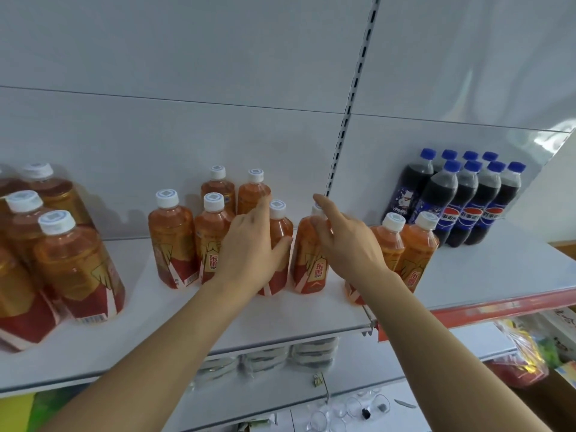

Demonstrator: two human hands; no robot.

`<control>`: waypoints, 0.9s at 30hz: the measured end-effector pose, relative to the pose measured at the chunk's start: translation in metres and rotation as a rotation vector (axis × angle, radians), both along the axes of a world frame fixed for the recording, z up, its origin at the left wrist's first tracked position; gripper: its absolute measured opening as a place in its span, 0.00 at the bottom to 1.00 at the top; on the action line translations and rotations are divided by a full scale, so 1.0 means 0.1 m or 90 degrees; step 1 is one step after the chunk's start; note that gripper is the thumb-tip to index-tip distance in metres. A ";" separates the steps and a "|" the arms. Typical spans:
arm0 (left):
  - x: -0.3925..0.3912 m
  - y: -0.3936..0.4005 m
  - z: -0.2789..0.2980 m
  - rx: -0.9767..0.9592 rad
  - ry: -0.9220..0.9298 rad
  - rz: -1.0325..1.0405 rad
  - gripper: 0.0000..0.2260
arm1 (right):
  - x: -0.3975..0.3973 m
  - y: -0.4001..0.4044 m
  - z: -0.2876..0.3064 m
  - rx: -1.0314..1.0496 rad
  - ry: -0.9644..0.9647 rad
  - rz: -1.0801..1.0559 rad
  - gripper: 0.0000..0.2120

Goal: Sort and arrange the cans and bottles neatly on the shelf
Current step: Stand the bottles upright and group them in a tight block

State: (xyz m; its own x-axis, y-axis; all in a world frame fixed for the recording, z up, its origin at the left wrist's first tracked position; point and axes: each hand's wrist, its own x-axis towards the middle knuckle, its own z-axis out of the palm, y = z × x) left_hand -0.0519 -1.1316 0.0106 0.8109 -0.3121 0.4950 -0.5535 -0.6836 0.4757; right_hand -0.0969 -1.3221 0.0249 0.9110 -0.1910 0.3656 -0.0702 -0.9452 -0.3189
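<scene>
We see a bright, even, cool light over the white shelf [280,316], coming from above and in front of it. The orange bottles [172,241] throw soft grey shadows onto the back panel [187,126] behind them. A pale sheen of glare lies on that panel above the cola bottles [461,201]. Left of the orange bottles, the larger amber bottles [78,266] bulge and lean from wide-angle distortion. Below the shelf, the lower goods are smeared and out of focus.
</scene>
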 end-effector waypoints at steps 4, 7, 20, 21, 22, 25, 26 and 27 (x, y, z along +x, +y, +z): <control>-0.05 0.03 0.02 0.102 -0.054 0.037 0.38 | -0.06 -0.03 0.08 -0.086 0.019 0.008 0.26; -0.11 0.07 0.05 0.144 -0.127 0.075 0.37 | -0.10 -0.01 0.14 -0.159 -0.022 -0.037 0.28; -0.37 0.91 0.18 0.211 -0.212 0.192 0.26 | -0.11 0.74 0.12 -0.187 -0.179 0.160 0.26; -0.39 1.02 0.19 0.208 -0.209 0.201 0.26 | -0.11 0.84 0.12 -0.174 -0.197 0.183 0.25; -0.42 1.13 0.20 0.206 -0.204 0.207 0.26 | -0.10 0.95 0.11 -0.166 -0.209 0.203 0.25; -0.51 1.50 0.22 0.187 -0.190 0.223 0.26 | -0.09 1.32 0.11 -0.162 -0.215 0.260 0.24; -0.54 1.63 0.23 0.182 -0.186 0.229 0.25 | -0.09 1.45 0.11 -0.164 -0.220 0.279 0.24; -0.57 1.78 0.23 0.176 -0.184 0.235 0.25 | -0.08 1.59 0.11 -0.165 -0.229 0.299 0.23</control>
State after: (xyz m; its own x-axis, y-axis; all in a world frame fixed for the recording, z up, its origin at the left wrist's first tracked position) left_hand -0.1092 -0.9539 0.0340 0.7341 -0.1829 0.6539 -0.3353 -0.9351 0.1149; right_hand -0.1053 -1.1629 0.0356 0.6877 0.3334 0.6449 0.4383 -0.8988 -0.0027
